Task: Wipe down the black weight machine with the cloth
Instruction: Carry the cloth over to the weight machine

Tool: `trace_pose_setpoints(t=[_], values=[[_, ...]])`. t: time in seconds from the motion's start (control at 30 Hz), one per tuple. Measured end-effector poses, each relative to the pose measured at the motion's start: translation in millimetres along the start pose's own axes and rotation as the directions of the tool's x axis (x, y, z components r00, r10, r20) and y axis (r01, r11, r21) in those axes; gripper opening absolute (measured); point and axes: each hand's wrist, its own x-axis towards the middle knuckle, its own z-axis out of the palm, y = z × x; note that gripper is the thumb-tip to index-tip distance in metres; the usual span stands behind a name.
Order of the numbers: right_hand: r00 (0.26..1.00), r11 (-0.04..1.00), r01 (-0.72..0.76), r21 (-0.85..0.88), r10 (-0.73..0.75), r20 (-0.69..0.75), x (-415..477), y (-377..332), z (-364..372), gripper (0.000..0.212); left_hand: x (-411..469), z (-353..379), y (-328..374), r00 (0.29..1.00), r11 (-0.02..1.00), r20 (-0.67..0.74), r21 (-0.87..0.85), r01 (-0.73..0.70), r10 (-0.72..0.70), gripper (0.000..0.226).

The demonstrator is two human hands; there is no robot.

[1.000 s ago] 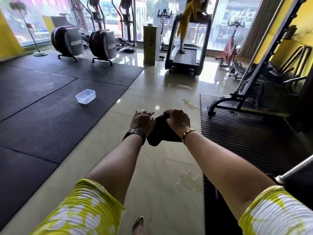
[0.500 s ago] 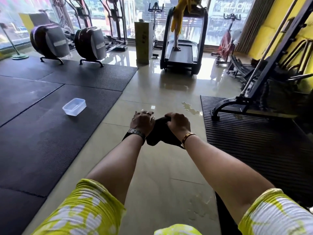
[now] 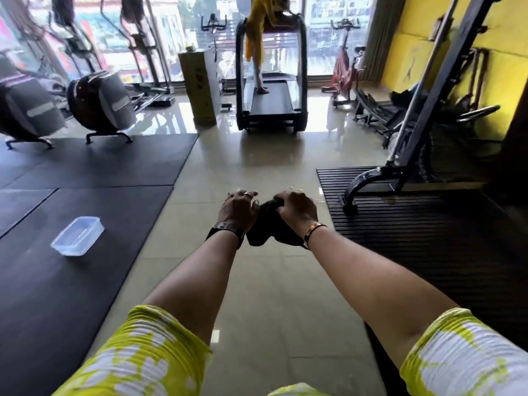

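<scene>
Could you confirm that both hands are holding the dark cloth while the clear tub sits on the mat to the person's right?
Not quite: the head view shows the tub on the mat to the person's left. Both the left hand and right hand do grip the cloth.

1. The head view looks forward and down from the person's head, across the tiled floor [image 3: 271, 295].
2. The sleeves [image 3: 137, 355] lie nearest, at the bottom edge; the black weight machine [image 3: 368, 181] stands farther off, right.
</scene>
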Motion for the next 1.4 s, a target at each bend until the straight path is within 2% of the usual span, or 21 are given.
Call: trace_pose_setpoints(t=[0.2, 0.47, 0.77, 0.93, 1.17, 1.3, 1.4], values=[[0.992, 0.995, -0.096, 0.002, 0.096, -0.076, 85.5, 53.1, -24.9, 0.041, 105.9, 36.7, 37.3, 0.995, 0.995, 0.005, -0.044, -0.094, 0.095, 0.037], [0.943, 0.966, -0.258, -0.033, 0.244, -0.225, 171.4, 156.3, -64.0, 0.040, 228.6, 109.9, 132.2, 0.951, 0.943, 0.062, -0.162, -0.291, 0.304, 0.036], [0.846, 0.890, -0.455, -0.032, 0.421, -0.327, 301.0, 282.9, -117.5, 0.034, 405.4, 199.0, 250.4, 0.834, 0.842, 0.159, -0.220, -0.492, 0.528, 0.035], [0.792, 0.853, -0.522, -0.031, 0.471, -0.389, 346.1, 342.7, -150.5, 0.037, 474.5, 233.6, 318.7, 0.766, 0.775, 0.158, -0.256, -0.577, 0.623, 0.035], [0.652, 0.754, -0.655, 0.046, 0.594, -0.471, 377.9, 448.9, -191.1, 0.035, 524.5, 306.9, 424.0, 0.648, 0.677, 0.212, -0.338, -0.654, 0.732, 0.035], [0.601, 0.713, -0.698, 0.073, 0.638, -0.481, 389.4, 519.3, -208.9, 0.036, 544.2, 347.6, 484.7, 0.584, 0.633, 0.246, -0.349, -0.691, 0.774, 0.037], [0.568, 0.692, -0.714, 0.108, 0.663, -0.488, 400.8, 579.5, -228.4, 0.036, 566.1, 379.4, 540.3, 0.563, 0.614, 0.245, -0.343, -0.711, 0.789, 0.038]])
